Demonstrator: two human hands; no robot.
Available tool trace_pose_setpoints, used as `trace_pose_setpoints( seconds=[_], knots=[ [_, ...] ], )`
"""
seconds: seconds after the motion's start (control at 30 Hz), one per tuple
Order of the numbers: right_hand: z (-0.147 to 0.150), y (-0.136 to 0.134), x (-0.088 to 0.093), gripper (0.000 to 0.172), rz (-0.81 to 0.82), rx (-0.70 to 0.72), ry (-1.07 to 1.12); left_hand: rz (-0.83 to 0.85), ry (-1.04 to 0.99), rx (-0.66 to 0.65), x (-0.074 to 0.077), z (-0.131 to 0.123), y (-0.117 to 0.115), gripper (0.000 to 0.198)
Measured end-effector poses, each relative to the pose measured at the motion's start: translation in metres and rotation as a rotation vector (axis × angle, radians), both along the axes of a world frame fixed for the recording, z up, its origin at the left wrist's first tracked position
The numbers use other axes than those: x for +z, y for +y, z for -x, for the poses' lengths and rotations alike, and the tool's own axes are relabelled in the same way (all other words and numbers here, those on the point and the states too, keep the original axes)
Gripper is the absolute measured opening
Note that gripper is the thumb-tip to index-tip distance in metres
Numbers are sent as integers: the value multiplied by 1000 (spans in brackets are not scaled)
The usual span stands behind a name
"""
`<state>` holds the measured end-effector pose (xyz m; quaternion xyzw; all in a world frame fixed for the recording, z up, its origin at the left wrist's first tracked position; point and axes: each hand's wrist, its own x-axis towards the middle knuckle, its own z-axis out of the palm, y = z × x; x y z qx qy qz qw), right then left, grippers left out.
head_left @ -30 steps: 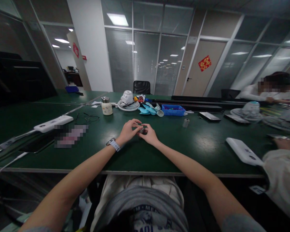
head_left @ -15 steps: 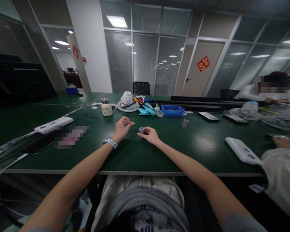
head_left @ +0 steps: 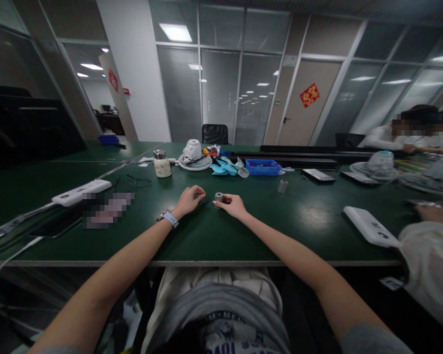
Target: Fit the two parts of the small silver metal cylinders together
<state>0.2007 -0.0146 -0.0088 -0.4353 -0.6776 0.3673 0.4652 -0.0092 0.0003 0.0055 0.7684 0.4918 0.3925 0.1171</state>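
Note:
Over the green table, my right hand has its thumb and fingers closed around a small grey metal cylinder. The cylinder stands upright, and a dark spot shows in its top face. To its left is my left hand, its thumb and fingertips brought together in a pinch. Whatever those fingertips hold, if anything, is too small to make out. A gap separates the left fingertips from the cylinder. A similar grey metal cylinder stands farther to the right, apart from both hands.
Behind the hands are a cream jar, a white fan part, light-blue fan blades and a blue basket. White power strips lie left; a white device lies right. A co-worker's sleeve is at the right edge.
My left hand has lowered slightly and its fingers have curled in more. My right hand still grips the cylinder, which now shows slightly higher and more to the right.

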Motion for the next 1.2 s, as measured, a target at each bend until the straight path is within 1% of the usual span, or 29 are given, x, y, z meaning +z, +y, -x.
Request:
trace_pose_setpoints(
  seconds=[0.07,0.17,0.23,0.37,0.5,0.63,0.77,0.87,0.97,1.2],
  knots=[
    [0,0,1,30,37,7,57,-65,-3,96,2,0,-1,12],
    [0,6,2,25,141,-4,187,-57,-24,159,2,0,0,12],
    [-2,12,0,23,194,-33,261,-33,-32,157,1,0,1,11],
    [-5,22,-3,22,235,-74,334,2,-32,109,-1,-1,1,12],
    [-6,22,-2,19,261,-77,338,-5,-22,69,1,-3,-2,16],
    [-4,14,4,20,273,-79,339,-29,-3,73,4,-3,-5,21],
    [-1,6,9,29,261,-84,315,-37,-1,84,5,-4,-7,23],
    [0,2,10,36,245,-129,251,-34,-11,78,5,-4,-7,24],
    [1,2,9,39,253,-160,239,-35,-12,81,5,-4,-7,23],
    [0,4,9,34,271,-185,247,-42,-21,73,4,-5,-6,21]
  ],
)
